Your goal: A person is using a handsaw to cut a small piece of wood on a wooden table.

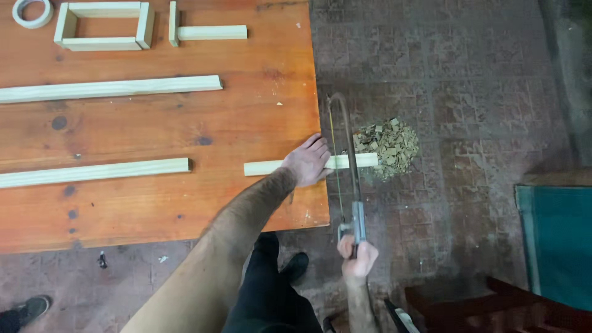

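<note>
Head view: we see the left hand point(306, 161) pressed flat, fingers spread, on a short wooden strip point(271, 166) that lies across the right edge of the orange worktop point(154, 129), its right end overhanging the floor. The right hand point(357, 259) is closed around the handle of a hacksaw point(348, 166), whose blade crosses the strip just right of the left hand, beyond the worktop edge. A heap of wood offcuts point(387, 145) lies on the tiled floor point(468, 92) just beside the overhanging end. Farther left on the worktop we note two long wooden strips point(111, 88), one near and one far, a rectangular wooden frame point(103, 43), a T-shaped wooden piece point(203, 32) and a roll of tape point(32, 12) at the far edge.
</note>
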